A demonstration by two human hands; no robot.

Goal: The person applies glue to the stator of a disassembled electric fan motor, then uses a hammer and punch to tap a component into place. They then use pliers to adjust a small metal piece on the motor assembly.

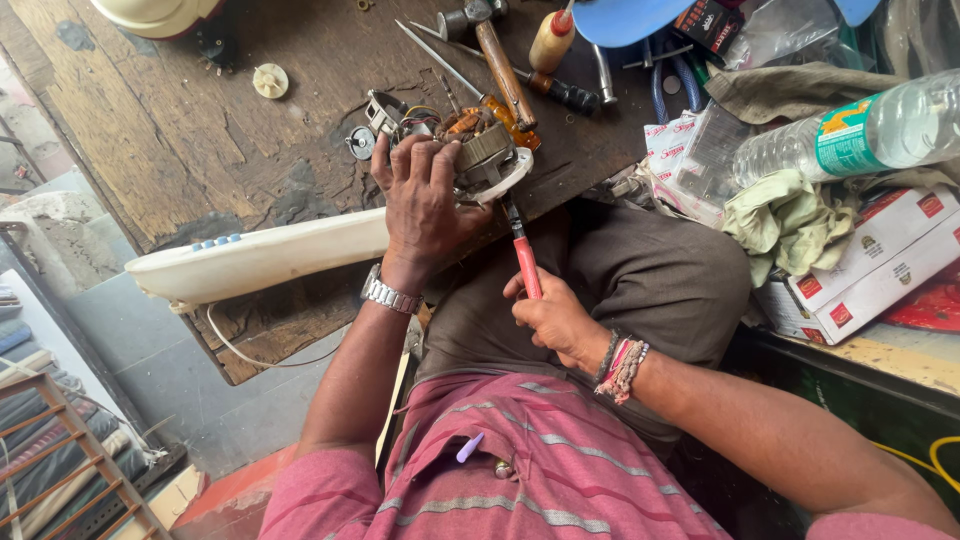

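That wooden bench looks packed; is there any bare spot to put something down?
Bare wood lies left of the motor, between the small white disc and the cream casing. The right side is crowded: hammer, screwdrivers, plastic bottle, rags, boxes.

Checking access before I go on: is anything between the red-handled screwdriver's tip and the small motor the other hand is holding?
Nothing visible. The right hand holds the red-handled screwdriver, whose shaft runs straight up to the small electric motor with copper windings. The left hand grips the motor from the other side, clear of the shaft.
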